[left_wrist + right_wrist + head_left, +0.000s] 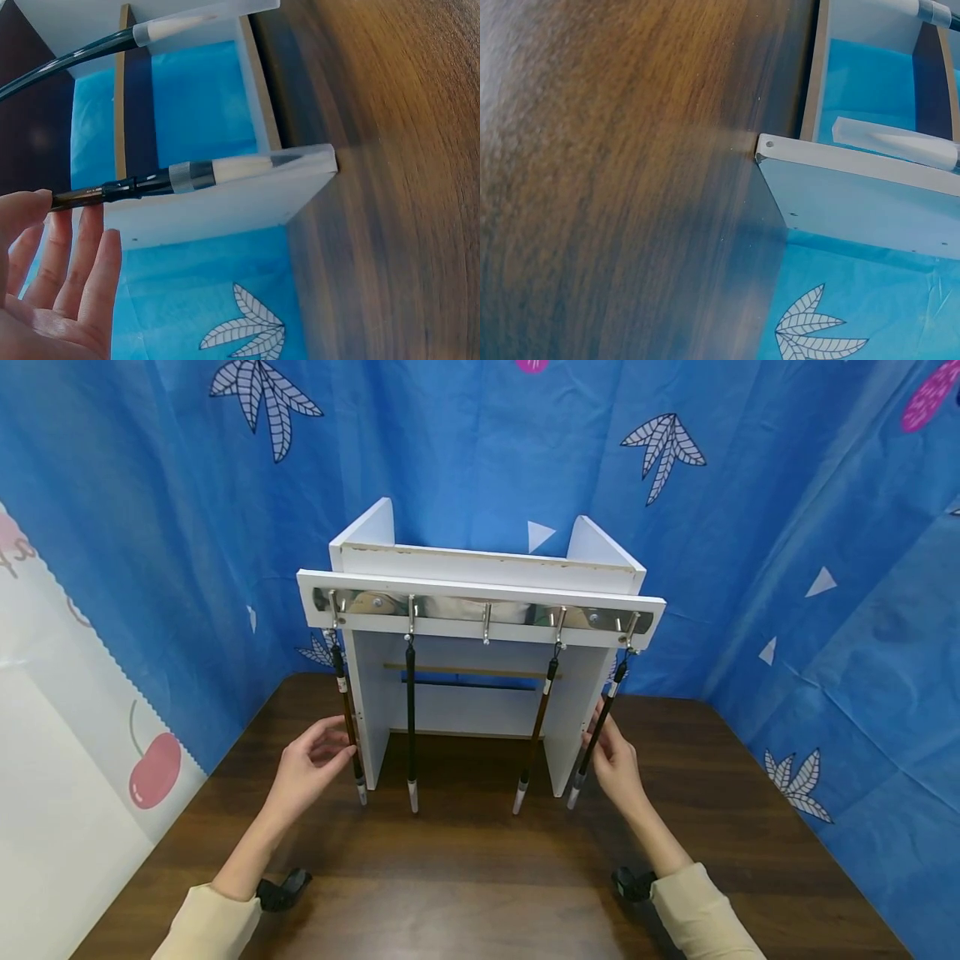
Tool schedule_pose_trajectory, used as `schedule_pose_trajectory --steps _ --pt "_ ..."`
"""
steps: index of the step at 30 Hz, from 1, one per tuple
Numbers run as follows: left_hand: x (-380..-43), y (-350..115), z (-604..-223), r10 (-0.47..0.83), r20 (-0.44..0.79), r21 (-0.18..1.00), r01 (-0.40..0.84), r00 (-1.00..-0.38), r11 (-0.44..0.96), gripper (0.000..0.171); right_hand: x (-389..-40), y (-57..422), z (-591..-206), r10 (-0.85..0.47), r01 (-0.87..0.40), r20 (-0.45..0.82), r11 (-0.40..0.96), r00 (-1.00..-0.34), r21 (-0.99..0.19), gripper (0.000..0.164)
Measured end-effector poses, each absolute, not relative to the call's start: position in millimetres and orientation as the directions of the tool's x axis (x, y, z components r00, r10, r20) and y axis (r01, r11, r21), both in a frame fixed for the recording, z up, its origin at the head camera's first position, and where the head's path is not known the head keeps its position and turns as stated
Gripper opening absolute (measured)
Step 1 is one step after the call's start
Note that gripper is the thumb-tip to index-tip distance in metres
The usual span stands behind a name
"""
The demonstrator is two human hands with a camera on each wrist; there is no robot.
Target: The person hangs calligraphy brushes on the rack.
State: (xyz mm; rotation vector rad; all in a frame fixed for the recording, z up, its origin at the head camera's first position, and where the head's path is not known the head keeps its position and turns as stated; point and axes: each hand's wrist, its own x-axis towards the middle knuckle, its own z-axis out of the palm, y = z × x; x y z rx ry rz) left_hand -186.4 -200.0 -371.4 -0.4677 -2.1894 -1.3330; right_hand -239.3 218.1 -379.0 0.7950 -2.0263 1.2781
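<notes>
Capped calligraphy brushes hang by loops from metal hooks on a white wooden rack (480,578). At the far left, my left hand (311,768) pinches the brown brush (348,714) by its handle, thumb on one side and fingertips on the other; its clear cap (300,161) points down. My right hand (617,767) is raised by the rack's right side panel, fingers extended behind the far right black brush (597,727). The right wrist view does not include that hand. Between them hang another black brush (411,718) and a brown brush (538,718).
The rack stands on a dark wooden table (465,868). Its middle hook (487,625) carries no brush. A blue leaf-patterned curtain (480,452) hangs behind and to the right; a white cherry-printed sheet (67,760) is at left. Each wrist wears a black camera (283,891).
</notes>
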Motion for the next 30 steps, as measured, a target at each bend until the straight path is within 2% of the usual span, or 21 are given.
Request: schedule_pose_trajectory --steps 5,12,17,23,27,30 --pt "-182 -198 -366 0.015 0.593 0.698 0.523 -0.805 0.489 0.037 -240 218 -381 -0.168 -0.753 0.759 0.372 -0.629 -0.542 0.065" --pt "-199 -211 -391 0.035 0.565 0.708 0.506 -0.825 0.492 0.04 -240 221 -383 -0.176 -0.744 0.746 0.375 -0.642 -0.552 0.065" --pt "-202 -222 -400 0.128 0.473 0.724 0.468 -0.872 0.506 0.042 -237 224 -385 -0.205 -0.746 0.737 0.381 -0.644 -0.546 0.063" --pt "-195 -237 -401 0.234 0.385 0.709 0.449 -0.893 0.544 0.04 -231 235 -389 -0.266 -0.76 0.735 0.427 -0.624 -0.491 0.05" --pt "-191 -246 -399 0.241 0.376 0.64 0.439 -0.895 0.63 0.033 -236 258 -402 -0.32 -0.751 0.704 0.474 -0.634 -0.46 0.04" --pt "-189 -254 -397 0.226 0.395 0.53 0.421 -0.891 0.736 0.034 -240 281 -413 -0.363 -0.695 0.624 0.569 -0.692 -0.44 0.037"
